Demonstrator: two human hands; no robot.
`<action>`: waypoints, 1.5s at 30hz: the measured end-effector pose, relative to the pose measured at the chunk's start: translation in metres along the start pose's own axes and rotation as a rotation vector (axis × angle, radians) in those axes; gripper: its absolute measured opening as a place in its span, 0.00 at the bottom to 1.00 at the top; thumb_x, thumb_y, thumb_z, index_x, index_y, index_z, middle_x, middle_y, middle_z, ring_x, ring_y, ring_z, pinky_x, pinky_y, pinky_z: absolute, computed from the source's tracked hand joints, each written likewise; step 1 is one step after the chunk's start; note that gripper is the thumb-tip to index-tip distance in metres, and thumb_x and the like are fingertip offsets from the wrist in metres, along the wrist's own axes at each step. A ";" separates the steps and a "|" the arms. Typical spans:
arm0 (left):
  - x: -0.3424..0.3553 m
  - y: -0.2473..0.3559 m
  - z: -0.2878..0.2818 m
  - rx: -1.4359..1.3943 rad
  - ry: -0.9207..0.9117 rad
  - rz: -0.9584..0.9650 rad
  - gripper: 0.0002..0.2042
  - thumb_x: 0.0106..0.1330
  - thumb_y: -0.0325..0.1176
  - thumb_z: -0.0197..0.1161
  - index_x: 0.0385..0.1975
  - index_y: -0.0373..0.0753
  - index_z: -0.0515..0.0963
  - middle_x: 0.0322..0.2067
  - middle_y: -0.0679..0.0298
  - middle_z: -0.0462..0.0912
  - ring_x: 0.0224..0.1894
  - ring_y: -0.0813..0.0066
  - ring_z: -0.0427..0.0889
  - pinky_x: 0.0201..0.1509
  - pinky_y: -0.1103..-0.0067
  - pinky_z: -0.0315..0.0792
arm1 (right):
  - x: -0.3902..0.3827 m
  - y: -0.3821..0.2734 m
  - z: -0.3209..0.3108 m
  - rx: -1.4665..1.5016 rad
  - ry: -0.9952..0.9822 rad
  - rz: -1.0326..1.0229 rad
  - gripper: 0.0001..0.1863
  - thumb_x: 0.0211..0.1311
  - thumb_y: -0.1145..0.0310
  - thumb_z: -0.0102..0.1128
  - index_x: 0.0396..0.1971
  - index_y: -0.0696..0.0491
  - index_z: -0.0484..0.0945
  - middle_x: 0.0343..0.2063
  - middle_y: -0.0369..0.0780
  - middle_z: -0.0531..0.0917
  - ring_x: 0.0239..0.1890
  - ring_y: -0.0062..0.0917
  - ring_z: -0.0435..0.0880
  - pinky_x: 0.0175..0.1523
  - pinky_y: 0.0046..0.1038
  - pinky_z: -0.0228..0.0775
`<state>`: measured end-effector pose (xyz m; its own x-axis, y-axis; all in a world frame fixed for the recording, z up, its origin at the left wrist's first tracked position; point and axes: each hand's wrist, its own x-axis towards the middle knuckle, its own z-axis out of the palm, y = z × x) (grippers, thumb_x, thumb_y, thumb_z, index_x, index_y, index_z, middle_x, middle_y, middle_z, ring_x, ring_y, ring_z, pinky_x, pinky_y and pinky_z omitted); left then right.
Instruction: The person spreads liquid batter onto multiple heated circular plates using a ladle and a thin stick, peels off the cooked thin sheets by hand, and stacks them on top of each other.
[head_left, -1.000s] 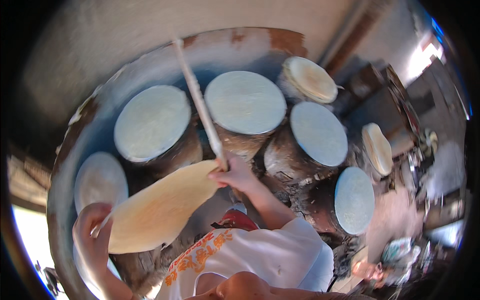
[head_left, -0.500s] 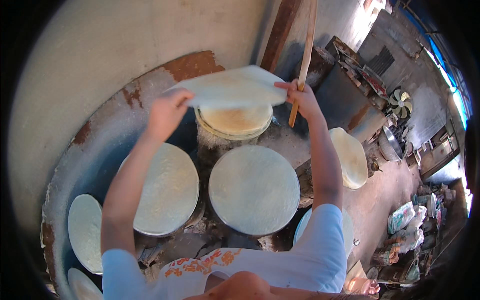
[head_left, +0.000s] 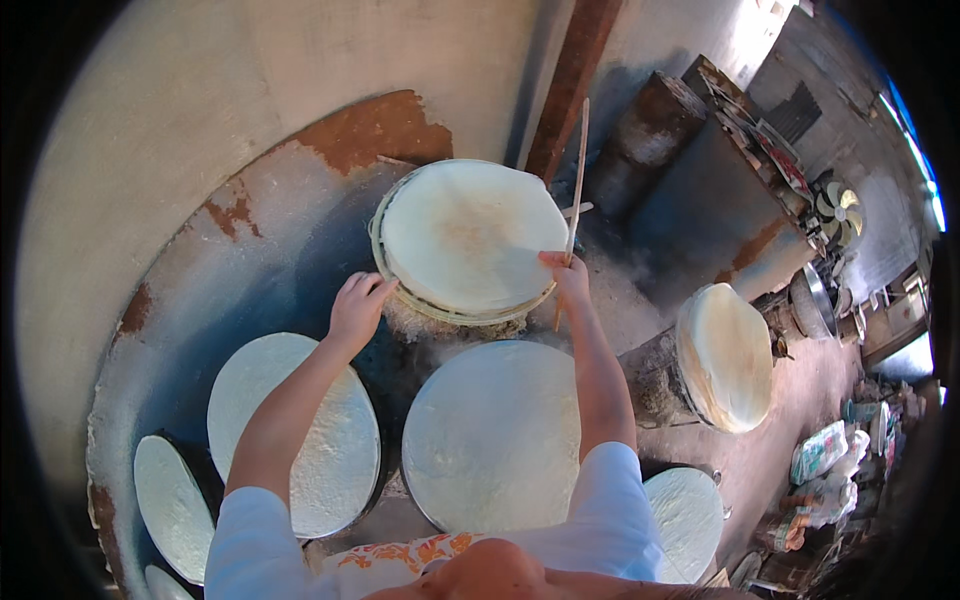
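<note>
A thin, round whitish sheet, tan in the middle, lies on top of a round woven tray ahead of me. My left hand is at the tray's near left edge, thumb and fingers drawn together. Whether they pinch the sheet's edge cannot be made out. At the near right edge, my right hand grips a slim wooden stick that points up and away. Its thumb reaches over the sheet's rim. Below my arms are two large round white-topped surfaces, one central and one left.
Smaller white rounds stand at the far left and lower right. A round stand bearing pale sheets is to the right. A curved wall bounds the left side. Farther right are a metal basin, a fan and bagged clutter.
The sheet, held up between both hands before, now lies flat on the tray. Both hands have come down and nearer; the stick stays in my right hand. The view has shifted somewhat.
</note>
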<state>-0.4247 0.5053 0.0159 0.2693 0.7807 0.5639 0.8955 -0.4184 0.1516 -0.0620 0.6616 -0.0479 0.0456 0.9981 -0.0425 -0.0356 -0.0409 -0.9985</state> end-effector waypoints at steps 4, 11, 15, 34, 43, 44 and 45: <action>-0.082 0.014 -0.069 -0.042 0.046 -0.082 0.16 0.53 0.21 0.60 0.43 0.42 0.77 0.36 0.58 0.75 0.41 0.58 0.74 0.43 0.68 0.71 | 0.007 -0.010 0.001 -0.087 -0.058 -0.019 0.08 0.54 0.77 0.59 0.35 0.56 0.81 0.34 0.36 0.82 0.38 0.20 0.77 0.46 0.24 0.67; -0.347 0.184 -0.245 -0.076 -0.070 -0.952 0.15 0.56 0.26 0.59 0.45 0.44 0.78 0.39 0.59 0.77 0.42 0.60 0.76 0.45 0.70 0.74 | -0.189 -0.078 0.032 -0.426 -0.174 -0.090 0.09 0.62 0.68 0.51 0.22 0.52 0.74 0.14 0.33 0.74 0.15 0.15 0.68 0.19 0.23 0.59; -0.451 0.305 -0.295 -0.143 -0.191 -1.222 0.17 0.59 0.32 0.57 0.50 0.45 0.75 0.44 0.57 0.74 0.46 0.58 0.76 0.49 0.68 0.73 | -0.361 -0.041 0.122 -0.212 -0.787 -0.032 0.05 0.52 0.79 0.45 0.22 0.52 0.67 0.12 0.34 0.68 0.12 0.16 0.65 0.14 0.17 0.56; -1.087 0.518 -0.425 0.419 1.594 -2.523 0.12 0.52 0.39 0.64 0.20 0.35 0.81 0.32 0.45 0.82 0.42 0.50 0.78 0.50 0.56 0.69 | -1.155 0.048 0.365 -0.262 -2.519 -0.963 0.19 0.60 0.68 0.51 0.52 0.44 0.65 0.32 0.52 0.80 0.37 0.50 0.79 0.41 0.47 0.70; -1.054 0.722 -0.452 -0.436 2.370 -2.173 0.25 0.66 0.27 0.48 0.64 0.45 0.58 0.18 0.63 0.67 0.13 0.77 0.64 0.11 0.78 0.59 | -1.400 0.041 0.315 -0.894 -2.626 -1.552 0.19 0.61 0.71 0.39 0.50 0.46 0.71 0.36 0.51 0.81 0.40 0.46 0.80 0.44 0.45 0.71; -1.039 0.750 -0.474 -0.550 2.463 -1.993 0.25 0.67 0.28 0.47 0.65 0.47 0.56 0.17 0.68 0.63 0.12 0.83 0.59 0.12 0.83 0.54 | -1.393 0.024 0.327 -0.854 -2.668 -1.472 0.18 0.60 0.71 0.40 0.50 0.47 0.71 0.35 0.51 0.82 0.39 0.48 0.81 0.43 0.46 0.71; -1.051 0.772 -0.470 -0.525 2.493 -1.821 0.26 0.68 0.29 0.49 0.66 0.49 0.55 0.17 0.69 0.62 0.13 0.84 0.58 0.13 0.86 0.54 | -1.386 0.029 0.335 -0.673 -2.633 -1.392 0.19 0.59 0.73 0.41 0.50 0.47 0.70 0.30 0.51 0.82 0.35 0.48 0.81 0.40 0.47 0.72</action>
<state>-0.1830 -0.8560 -0.0785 -0.4320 -0.5357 -0.7255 -0.1595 -0.7464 0.6461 -0.4610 -0.7075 -0.0070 -0.3287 -0.8984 -0.2912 -0.7624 0.4344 -0.4796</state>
